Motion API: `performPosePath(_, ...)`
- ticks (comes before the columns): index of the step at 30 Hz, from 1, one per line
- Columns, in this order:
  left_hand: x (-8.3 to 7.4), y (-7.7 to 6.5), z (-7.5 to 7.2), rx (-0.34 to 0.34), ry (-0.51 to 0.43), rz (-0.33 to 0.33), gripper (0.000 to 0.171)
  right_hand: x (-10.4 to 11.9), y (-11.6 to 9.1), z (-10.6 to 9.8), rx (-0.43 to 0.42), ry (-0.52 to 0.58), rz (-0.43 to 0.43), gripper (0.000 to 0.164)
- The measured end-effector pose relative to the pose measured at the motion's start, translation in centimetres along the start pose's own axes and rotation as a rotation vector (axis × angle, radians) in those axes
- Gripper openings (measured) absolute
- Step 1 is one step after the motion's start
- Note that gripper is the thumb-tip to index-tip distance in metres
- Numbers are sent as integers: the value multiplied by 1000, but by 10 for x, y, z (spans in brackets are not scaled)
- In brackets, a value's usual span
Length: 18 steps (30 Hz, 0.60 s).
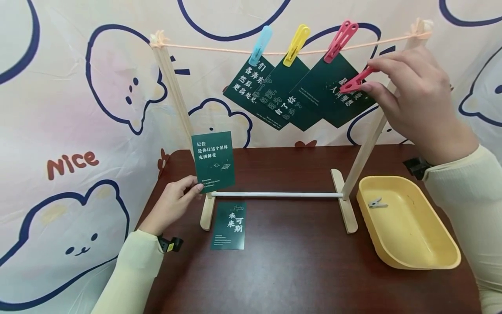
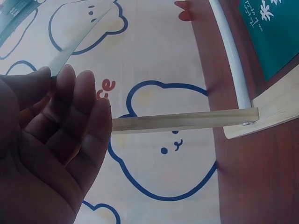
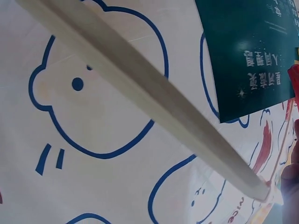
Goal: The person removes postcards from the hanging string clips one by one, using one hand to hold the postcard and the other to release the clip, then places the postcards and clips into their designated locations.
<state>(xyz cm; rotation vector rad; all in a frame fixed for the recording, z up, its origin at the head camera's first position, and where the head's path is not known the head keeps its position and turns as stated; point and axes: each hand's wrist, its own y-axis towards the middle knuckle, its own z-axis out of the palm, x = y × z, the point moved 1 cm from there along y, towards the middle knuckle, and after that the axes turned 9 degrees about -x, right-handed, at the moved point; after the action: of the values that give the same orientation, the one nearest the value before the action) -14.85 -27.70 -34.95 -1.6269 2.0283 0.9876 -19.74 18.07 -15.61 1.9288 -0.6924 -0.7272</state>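
My left hand (image 1: 174, 203) pinches a dark green card (image 1: 213, 161) by its lower left corner, upright before the left post of a wooden frame. In the left wrist view the thumb and fingertips grip that card (image 2: 77, 44), seen nearly edge-on. My right hand (image 1: 419, 96) pinches a red clothespin (image 1: 357, 81) between thumb and fingers, in front of a hanging green card (image 1: 333, 98). Three overlapping cards hang tilted from a string (image 1: 219, 49), held by a blue clothespin (image 1: 260, 46), a yellow clothespin (image 1: 296, 46) and another red clothespin (image 1: 340, 42).
Another green card (image 1: 228, 226) lies on the brown table (image 1: 282, 270). A yellow basin (image 1: 408, 226) with a grey clothespin (image 1: 378, 203) inside stands at the right. The frame's right post (image 1: 366, 150) and white crossbar (image 1: 274, 195) stand between the hands.
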Motion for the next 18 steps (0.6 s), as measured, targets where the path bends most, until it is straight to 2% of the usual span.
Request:
performPosePath(3, 1, -1, 0, 4, -6, 2, 17, -1, -5, 2, -41, 21, 41, 51)
performPosePath(11, 2, -2, 0, 5, -10, 8, 16, -8, -20, 3, -33, 7, 95, 57)
performPosePath(18, 4, -5, 2, 10, -5, -15, 16, -16, -25, -1, 31, -31, 96, 53)
